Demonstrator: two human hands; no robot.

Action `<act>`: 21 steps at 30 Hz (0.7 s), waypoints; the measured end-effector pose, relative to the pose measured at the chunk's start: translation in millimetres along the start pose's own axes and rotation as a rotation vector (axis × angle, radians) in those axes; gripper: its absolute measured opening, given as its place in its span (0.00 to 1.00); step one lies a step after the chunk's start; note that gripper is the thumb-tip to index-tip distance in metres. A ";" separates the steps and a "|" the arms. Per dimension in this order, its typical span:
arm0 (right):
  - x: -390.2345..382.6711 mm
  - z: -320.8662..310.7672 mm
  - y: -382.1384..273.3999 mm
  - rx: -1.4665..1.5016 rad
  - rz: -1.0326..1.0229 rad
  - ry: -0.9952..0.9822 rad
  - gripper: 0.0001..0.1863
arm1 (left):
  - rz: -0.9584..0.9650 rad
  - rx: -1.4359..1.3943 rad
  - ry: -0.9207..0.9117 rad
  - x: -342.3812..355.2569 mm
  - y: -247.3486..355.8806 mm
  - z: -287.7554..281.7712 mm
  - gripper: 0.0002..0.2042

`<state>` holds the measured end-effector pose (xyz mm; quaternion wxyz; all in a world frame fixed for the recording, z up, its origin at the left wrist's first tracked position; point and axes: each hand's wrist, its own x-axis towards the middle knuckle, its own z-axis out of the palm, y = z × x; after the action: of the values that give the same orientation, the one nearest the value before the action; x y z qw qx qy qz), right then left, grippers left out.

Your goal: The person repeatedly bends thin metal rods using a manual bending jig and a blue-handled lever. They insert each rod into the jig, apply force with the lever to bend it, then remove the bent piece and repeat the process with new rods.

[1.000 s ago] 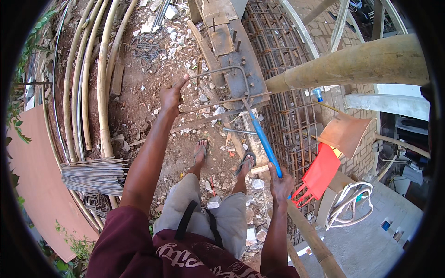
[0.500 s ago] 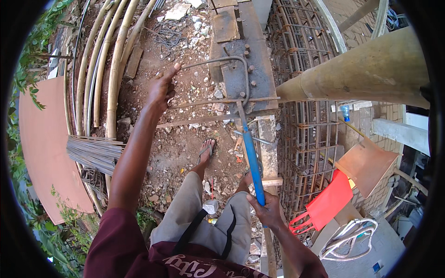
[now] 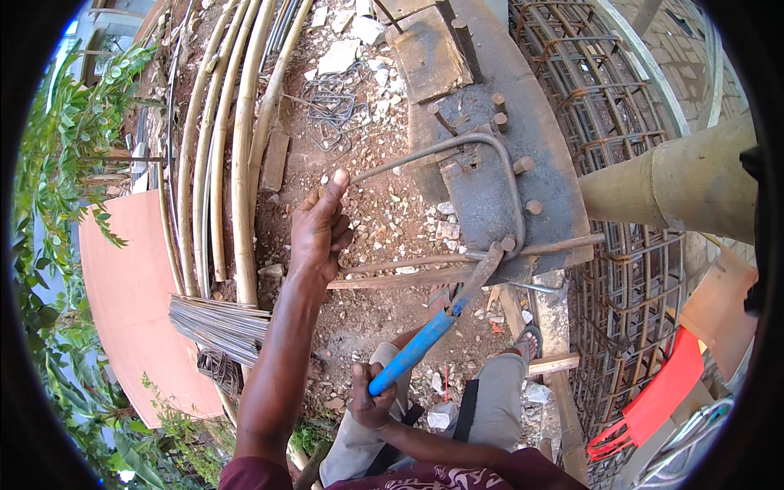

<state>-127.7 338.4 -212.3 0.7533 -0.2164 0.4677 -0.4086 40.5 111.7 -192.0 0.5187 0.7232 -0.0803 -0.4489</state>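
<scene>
My left hand is closed around the near end of a bent steel rod, thumb along it. The rod curves past iron pegs on a dark bending bench and runs down toward the tool's tip. My right hand grips the lower end of a rebar bending bar with a blue sleeve. The bar slants up to the right, its bare metal head at a peg near the bench's near edge. Another straight length of rod crosses there; whether it joins the bent one, I cannot tell.
Bamboo poles and a bundle of thin rods lie at the left. A tied rebar cage stretches along the bench's right side. A thick pole slants in at right. Rubble and wire loops cover the ground.
My right hand has swung the blue-sleeved bar leftward, from nearly upright to a clear slant. My left hand stays on the rod's end. The view has shifted, so the bench appears lower and farther right.
</scene>
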 end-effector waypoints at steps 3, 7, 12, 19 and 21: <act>2.6 -11.4 16.9 -0.169 -0.163 0.045 0.27 | -0.010 -0.040 0.080 -4.3 0.6 5.1 0.20; -32.0 -92.8 -24.6 -0.593 -0.003 0.046 0.28 | -0.096 0.184 0.175 -43.4 24.0 11.7 0.19; -92.0 -155.6 -140.5 -1.056 -0.235 0.057 0.20 | 0.071 -0.291 0.290 -139.3 63.6 1.3 0.15; -136.9 -172.7 -178.4 -1.024 -0.194 0.334 0.24 | 1.001 -0.092 -0.151 -126.8 144.3 54.3 0.21; -143.8 -160.8 -164.4 -0.927 -0.139 0.400 0.25 | 1.084 -0.095 -0.320 -100.0 160.5 77.8 0.18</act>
<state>-370.2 370.9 -95.4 0.4450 -0.4761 0.7192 -0.2409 -18.9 45.0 -8.0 0.6883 0.4773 -0.4975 -0.2256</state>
